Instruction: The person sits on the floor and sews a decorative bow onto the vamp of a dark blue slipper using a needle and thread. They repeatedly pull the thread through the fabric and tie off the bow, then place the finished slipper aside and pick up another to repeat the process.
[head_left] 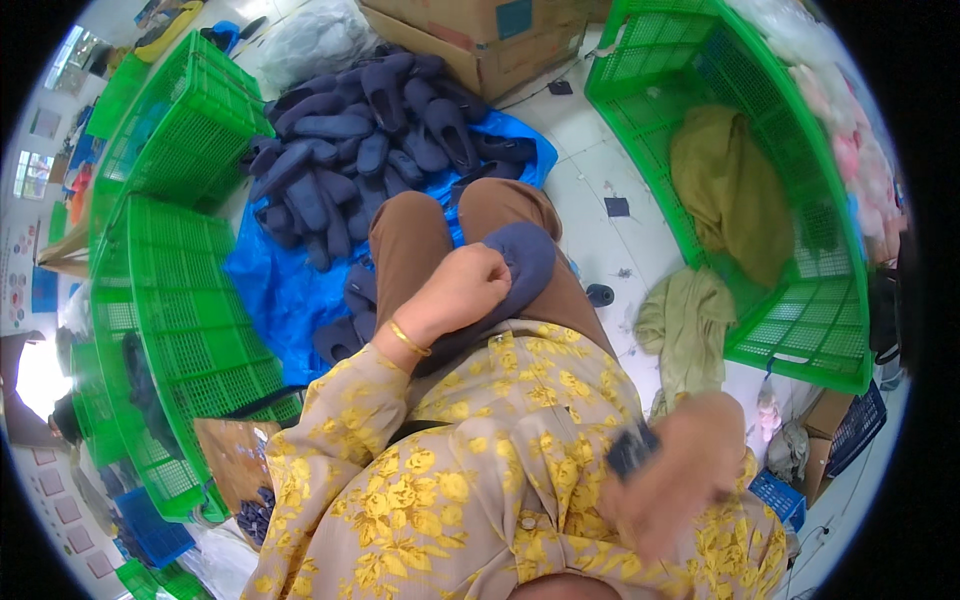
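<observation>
A dark navy fabric slipper [524, 262] lies across my lap, over the brown trousers. My left hand [468, 285], with a gold bangle at its wrist, is closed on the slipper's near edge; the fingertips are partly hidden. Close to my chest on the right is my right hand [680, 470], badly smeared by motion. Beside it shows a small dark piece [632, 450]; whether the fingers grip it is unclear. Beyond my knees a big heap of similar navy slippers [345, 135] rests on a blue plastic sheet [272, 290].
Green plastic crates [200, 300] stand along the left. At right, a large green crate [800, 340] holds olive cloth [735, 190], and a lighter green cloth [690, 320] hangs over its edge. A cardboard box [485, 50] sits behind the heap. Dark scraps dot the tiled floor.
</observation>
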